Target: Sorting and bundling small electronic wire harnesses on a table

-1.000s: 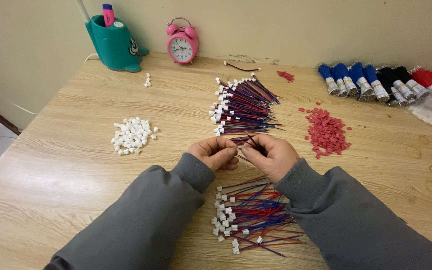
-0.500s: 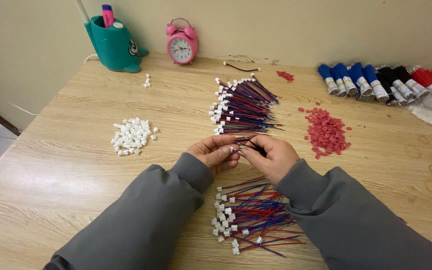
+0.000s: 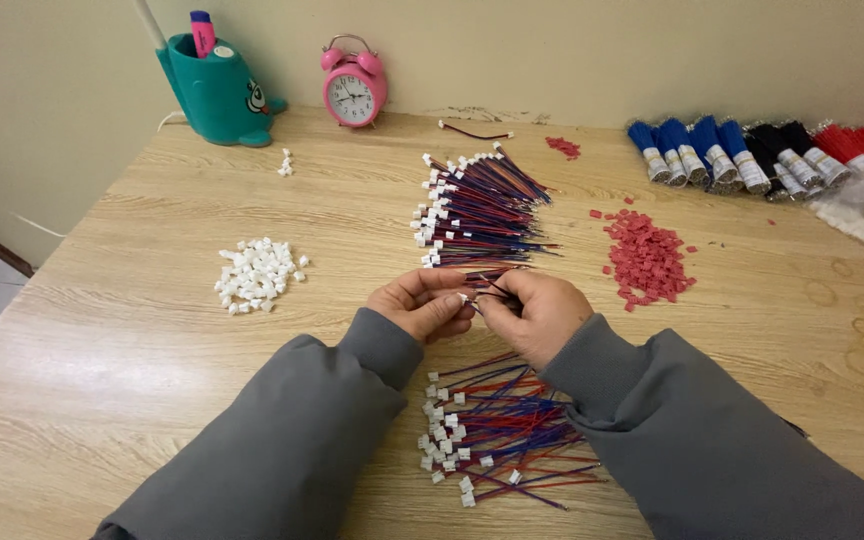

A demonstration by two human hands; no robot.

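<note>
Left hand (image 3: pixel 420 303) and right hand (image 3: pixel 537 312) meet, fingertips pinching one red-blue wire lead (image 3: pixel 487 285) with white connector between them. Step judged: fitting connector. Finished leads (image 3: pixel 477 212) just beyond hands, unsorted pile (image 3: pixel 497 430) between forearms. Next needs fine alignment.

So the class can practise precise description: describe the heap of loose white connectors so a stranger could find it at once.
Start at the teal pen holder at the wooden table's far left corner and come toward the person. The heap of loose white connectors lies alone, left of the left hand. Unlike the wire bundles, its pieces carry no wires, and it is white where the red pile is red.
</note>
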